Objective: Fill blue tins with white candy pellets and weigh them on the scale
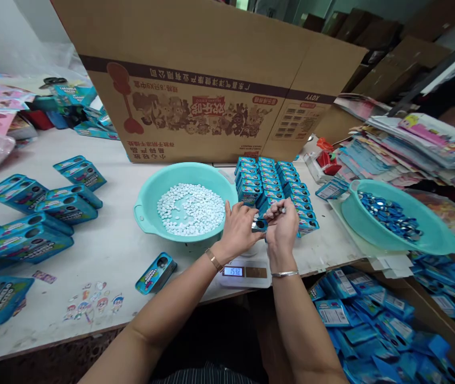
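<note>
Holding a small tin (259, 225), beside tablet-filled basin (146, 205).

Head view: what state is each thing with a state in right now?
Small blue tin: held between left hand and right hand, over the scale.
White digital scale: on, display lit.
Teal plastic basin: holds white tablets.
Second teal basin: tilted, holds blue pieces.
Large brown cardboard box: open, print upside down.

Round teal plastic basin of white tablets (147, 205) left of stacked blue tins (275, 184), digital scale (243, 272) in front, large cardboard carton (211, 80) behind.
</note>
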Action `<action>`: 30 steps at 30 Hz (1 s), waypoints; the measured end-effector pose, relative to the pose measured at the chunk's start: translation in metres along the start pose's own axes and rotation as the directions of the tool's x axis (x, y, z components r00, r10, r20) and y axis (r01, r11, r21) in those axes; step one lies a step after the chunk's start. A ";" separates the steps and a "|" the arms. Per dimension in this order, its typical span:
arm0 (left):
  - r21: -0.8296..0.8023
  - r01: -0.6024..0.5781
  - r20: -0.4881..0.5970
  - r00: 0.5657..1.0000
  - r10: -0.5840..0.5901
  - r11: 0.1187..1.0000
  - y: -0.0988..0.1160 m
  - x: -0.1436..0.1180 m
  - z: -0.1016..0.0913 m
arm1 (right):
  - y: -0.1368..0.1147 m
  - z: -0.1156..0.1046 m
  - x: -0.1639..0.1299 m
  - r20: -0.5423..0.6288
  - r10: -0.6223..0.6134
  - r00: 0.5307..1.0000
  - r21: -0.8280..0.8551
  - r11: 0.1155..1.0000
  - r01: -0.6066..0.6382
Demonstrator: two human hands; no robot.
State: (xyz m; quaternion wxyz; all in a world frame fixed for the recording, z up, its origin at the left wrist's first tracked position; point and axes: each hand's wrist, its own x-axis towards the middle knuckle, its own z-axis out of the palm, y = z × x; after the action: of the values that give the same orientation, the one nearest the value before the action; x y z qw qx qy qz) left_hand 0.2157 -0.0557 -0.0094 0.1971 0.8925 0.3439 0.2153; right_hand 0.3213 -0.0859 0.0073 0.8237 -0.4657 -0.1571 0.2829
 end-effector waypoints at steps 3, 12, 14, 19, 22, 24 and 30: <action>0.007 0.008 -0.004 1.000 -0.008 1.000 -0.001 -0.002 -0.002 | 0.001 0.001 -0.002 0.006 -0.012 1.000 -0.018 1.000 0.012; 0.008 0.010 0.001 1.000 -0.010 1.000 0.001 0.000 0.001 | 0.003 -0.001 -0.006 -0.001 -0.055 0.998 -0.019 0.998 0.055; 0.003 0.010 0.005 1.000 -0.010 1.000 0.002 0.000 0.002 | 0.004 -0.001 -0.004 -0.017 -0.047 0.999 0.012 0.999 0.047; -0.001 0.004 -0.002 1.000 -0.004 1.000 0.000 0.001 0.005 | -0.005 -0.003 0.006 -0.054 0.073 0.996 0.131 0.989 -0.066; -0.004 -0.005 -0.005 1.000 0.005 1.000 -0.001 -0.001 0.002 | -0.021 -0.011 0.012 -0.063 0.193 0.979 0.267 0.948 -0.170; -0.011 -0.013 -0.009 1.000 0.013 1.000 -0.001 -0.006 -0.004 | -0.034 -0.021 0.013 -0.041 0.226 0.973 0.336 0.920 -0.200; -0.029 -0.007 -0.119 0.993 0.004 1.000 -0.010 -0.046 -0.026 | -0.053 -0.070 -0.013 -0.009 0.154 0.988 0.357 0.923 -0.141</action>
State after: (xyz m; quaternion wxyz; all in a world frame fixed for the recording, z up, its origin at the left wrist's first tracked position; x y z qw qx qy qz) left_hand 0.1661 -0.0756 -0.0047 0.1888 0.8760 0.3493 0.2738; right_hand 0.3644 -0.1630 0.0165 0.8732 -0.3249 -0.0527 0.3593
